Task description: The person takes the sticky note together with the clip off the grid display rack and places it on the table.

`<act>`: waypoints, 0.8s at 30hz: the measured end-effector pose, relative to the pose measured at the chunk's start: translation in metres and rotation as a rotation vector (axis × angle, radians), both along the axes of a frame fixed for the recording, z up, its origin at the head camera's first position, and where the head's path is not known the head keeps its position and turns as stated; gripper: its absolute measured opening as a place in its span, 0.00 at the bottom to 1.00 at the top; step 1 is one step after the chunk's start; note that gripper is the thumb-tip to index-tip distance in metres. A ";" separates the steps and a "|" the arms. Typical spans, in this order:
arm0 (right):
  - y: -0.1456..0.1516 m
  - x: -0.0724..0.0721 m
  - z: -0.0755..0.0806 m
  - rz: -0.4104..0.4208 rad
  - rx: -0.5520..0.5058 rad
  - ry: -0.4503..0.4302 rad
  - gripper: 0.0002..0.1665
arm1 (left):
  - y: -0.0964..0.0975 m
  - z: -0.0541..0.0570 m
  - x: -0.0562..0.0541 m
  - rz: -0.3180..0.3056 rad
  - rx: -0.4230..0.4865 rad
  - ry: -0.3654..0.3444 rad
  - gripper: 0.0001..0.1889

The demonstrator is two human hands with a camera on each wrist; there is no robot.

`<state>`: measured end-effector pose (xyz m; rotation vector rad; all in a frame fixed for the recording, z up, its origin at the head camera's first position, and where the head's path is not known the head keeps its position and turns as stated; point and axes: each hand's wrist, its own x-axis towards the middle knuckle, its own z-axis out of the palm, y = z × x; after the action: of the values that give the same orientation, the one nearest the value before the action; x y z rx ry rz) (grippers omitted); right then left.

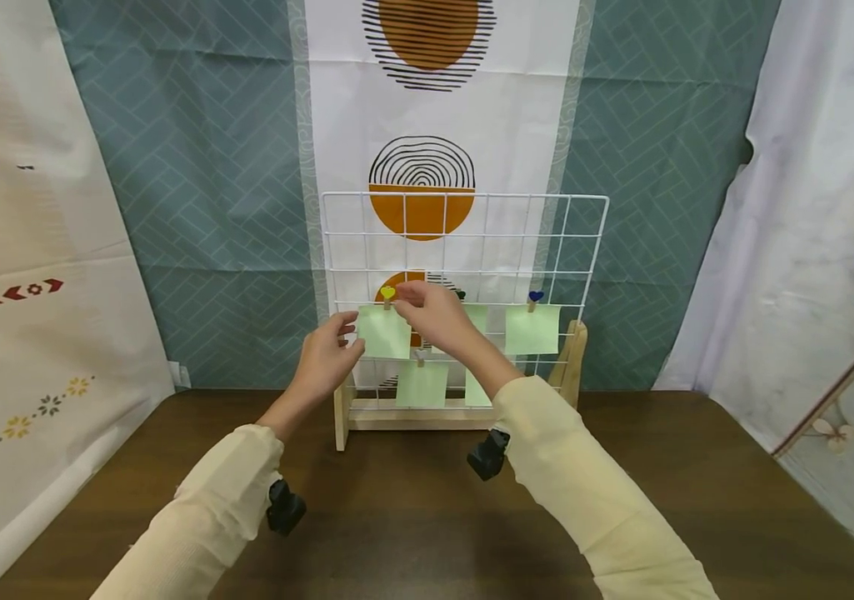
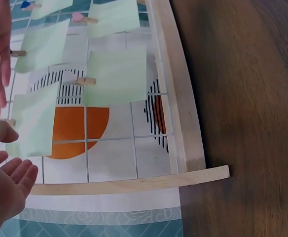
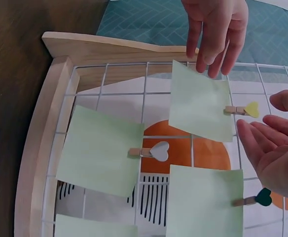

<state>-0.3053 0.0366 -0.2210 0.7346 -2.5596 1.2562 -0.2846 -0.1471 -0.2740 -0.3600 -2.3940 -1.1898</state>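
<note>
One pale green note point(image 3: 200, 106) is hanging on a white wire grid point(image 1: 524, 195) by a yellow-heart wooden clothespin point(image 3: 251, 109), left hand point(image 1: 325, 358) is hovering at its left edge with fingers loosely parted, right hand point(image 1: 441, 312) is flanking the clothespin with thumb and fingers apart

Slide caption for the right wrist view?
Left hand and right hand near a green note, held on the wire grid by a yellow heart clip.

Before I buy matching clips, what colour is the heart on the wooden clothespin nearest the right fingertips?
Yellow heart, clearest in the right wrist view.
</note>
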 end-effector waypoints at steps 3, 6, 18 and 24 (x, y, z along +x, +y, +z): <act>-0.003 -0.002 0.002 -0.008 -0.005 -0.017 0.25 | 0.002 0.000 -0.002 0.010 0.009 0.011 0.23; -0.006 -0.004 0.003 -0.012 -0.013 -0.030 0.25 | 0.003 0.001 -0.004 0.016 0.028 -0.003 0.22; -0.018 -0.014 0.008 0.006 -0.052 -0.085 0.24 | 0.008 0.006 -0.014 0.094 0.109 -0.098 0.22; -0.026 -0.016 0.013 -0.009 -0.033 -0.120 0.24 | 0.011 0.009 -0.018 0.108 0.113 -0.098 0.22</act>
<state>-0.3216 0.0110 -0.2077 0.6600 -2.6252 1.3759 -0.3024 -0.1363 -0.2654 -0.1383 -2.3817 -1.3138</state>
